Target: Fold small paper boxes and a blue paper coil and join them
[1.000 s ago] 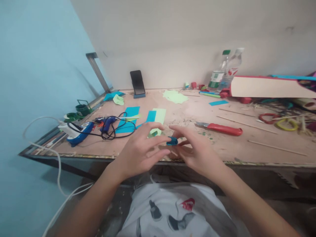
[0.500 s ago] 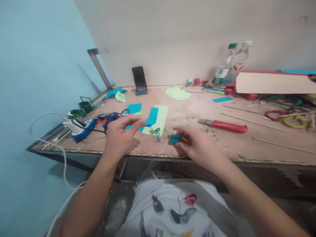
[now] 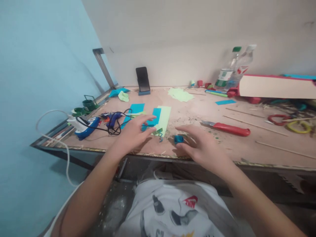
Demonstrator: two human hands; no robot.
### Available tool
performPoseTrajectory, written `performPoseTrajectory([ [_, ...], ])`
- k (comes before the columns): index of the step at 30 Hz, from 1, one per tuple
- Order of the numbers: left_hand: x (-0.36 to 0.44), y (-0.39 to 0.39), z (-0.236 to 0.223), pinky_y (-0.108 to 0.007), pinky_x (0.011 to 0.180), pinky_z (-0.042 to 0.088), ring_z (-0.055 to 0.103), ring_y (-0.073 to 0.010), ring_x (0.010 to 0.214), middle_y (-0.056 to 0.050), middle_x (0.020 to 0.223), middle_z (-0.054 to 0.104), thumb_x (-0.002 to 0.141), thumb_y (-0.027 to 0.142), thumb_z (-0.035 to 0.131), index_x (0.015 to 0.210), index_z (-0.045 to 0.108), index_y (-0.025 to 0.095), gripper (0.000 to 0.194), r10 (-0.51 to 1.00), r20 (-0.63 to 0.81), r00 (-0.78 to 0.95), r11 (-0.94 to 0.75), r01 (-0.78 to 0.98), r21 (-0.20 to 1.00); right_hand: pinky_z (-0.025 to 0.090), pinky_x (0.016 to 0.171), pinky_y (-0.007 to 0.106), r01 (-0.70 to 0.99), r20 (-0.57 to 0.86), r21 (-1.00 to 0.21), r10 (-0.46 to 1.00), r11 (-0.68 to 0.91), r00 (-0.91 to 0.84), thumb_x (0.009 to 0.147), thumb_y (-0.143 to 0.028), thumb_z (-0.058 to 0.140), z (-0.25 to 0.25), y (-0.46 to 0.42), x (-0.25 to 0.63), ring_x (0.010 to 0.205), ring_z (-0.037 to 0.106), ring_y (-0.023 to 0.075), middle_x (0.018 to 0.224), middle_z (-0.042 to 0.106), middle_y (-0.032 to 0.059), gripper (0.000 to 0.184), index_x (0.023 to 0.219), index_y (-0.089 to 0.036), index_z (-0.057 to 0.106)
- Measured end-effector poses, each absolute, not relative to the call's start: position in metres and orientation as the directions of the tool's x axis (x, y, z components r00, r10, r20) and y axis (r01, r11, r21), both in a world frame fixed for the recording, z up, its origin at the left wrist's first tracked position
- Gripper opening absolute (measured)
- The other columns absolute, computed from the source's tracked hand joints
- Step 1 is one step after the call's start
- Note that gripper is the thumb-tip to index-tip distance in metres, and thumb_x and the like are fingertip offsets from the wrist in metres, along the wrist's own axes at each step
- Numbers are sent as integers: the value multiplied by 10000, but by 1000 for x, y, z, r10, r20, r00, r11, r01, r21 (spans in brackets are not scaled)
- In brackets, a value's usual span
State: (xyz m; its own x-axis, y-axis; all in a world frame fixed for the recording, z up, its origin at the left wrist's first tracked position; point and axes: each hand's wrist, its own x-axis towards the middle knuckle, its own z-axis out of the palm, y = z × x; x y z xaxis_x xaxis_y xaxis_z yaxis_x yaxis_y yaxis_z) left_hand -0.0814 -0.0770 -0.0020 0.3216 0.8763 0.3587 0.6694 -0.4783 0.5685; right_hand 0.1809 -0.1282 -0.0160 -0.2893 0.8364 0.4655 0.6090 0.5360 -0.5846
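Observation:
On the table near its front edge sits a small blue folded-paper piece (image 3: 178,139). My right hand (image 3: 201,143) is beside it with thumb and fingers spread around its right side, not closed on it. My left hand (image 3: 134,131) hovers with fingers apart over the left part of the table, holding nothing. Close to its fingertips lie a pale green paper sheet (image 3: 166,117), a blue paper piece (image 3: 156,116) on top of it, and small blue and green scraps (image 3: 161,134). A blue glue gun (image 3: 114,120) with a black cord lies behind the left hand.
A red-handled utility knife (image 3: 230,128) lies to the right, with thin wooden sticks (image 3: 255,125) and scissors (image 3: 298,126) beyond. A phone (image 3: 143,79) stands at the back, bottles (image 3: 225,74) at the back right. A blue-and-white power strip (image 3: 87,127) is at left.
My left hand has moved right and its pinched fingers have spread apart. My right hand's fingers have opened away from the blue paper piece. The view has shifted slightly.

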Motion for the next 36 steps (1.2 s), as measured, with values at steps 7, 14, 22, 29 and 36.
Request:
performPoseTrajectory([
  [7, -64, -59, -4, -441, 993, 540, 712, -320, 1102, -124, 1183, 784, 931, 401, 618, 1151, 769, 171, 352, 879, 198, 433, -474, 755, 453, 589, 954, 433, 571, 543, -594, 806, 567, -236, 952, -243, 655, -14, -129, 184, 1051, 752, 272, 1138, 804, 95, 182, 1099, -218, 757],
  [14, -50, -68, 16, -313, 797, 578, 711, -194, 875, -64, 1085, 759, 822, 364, 774, 1127, 729, 198, 350, 897, 281, 340, -415, 432, 801, 592, 863, 368, 538, 551, -680, 831, 498, -73, 887, -186, 619, -9, -132, 186, 890, 758, 237, 932, 809, 48, 137, 918, -216, 748],
  [22, -26, -72, 15, -309, 838, 610, 748, -190, 899, -51, 1101, 782, 849, 301, 792, 1013, 768, 207, 190, 848, 393, 355, -487, 231, 842, 585, 816, 344, 510, 518, -724, 855, 464, -43, 908, -205, 608, -6, -131, 188, 844, 748, 221, 906, 810, 43, 145, 882, -224, 749],
  [29, -17, -81, 11, -313, 897, 611, 744, -188, 951, -45, 1099, 769, 885, 266, 768, 1016, 743, 207, 146, 845, 373, 383, -496, 306, 812, 577, 824, 338, 490, 502, -746, 864, 452, -33, 909, -208, 633, -8, -132, 188, 849, 747, 218, 913, 815, 42, 133, 886, -215, 763],
  [36, -17, -81, 5, -320, 909, 614, 729, -188, 966, -41, 1055, 744, 886, 240, 757, 1014, 738, 205, 134, 823, 388, 415, -536, 344, 770, 584, 824, 340, 497, 490, -747, 871, 441, -35, 902, -192, 627, -7, -132, 187, 839, 749, 218, 894, 815, 36, 142, 885, -217, 766],
])
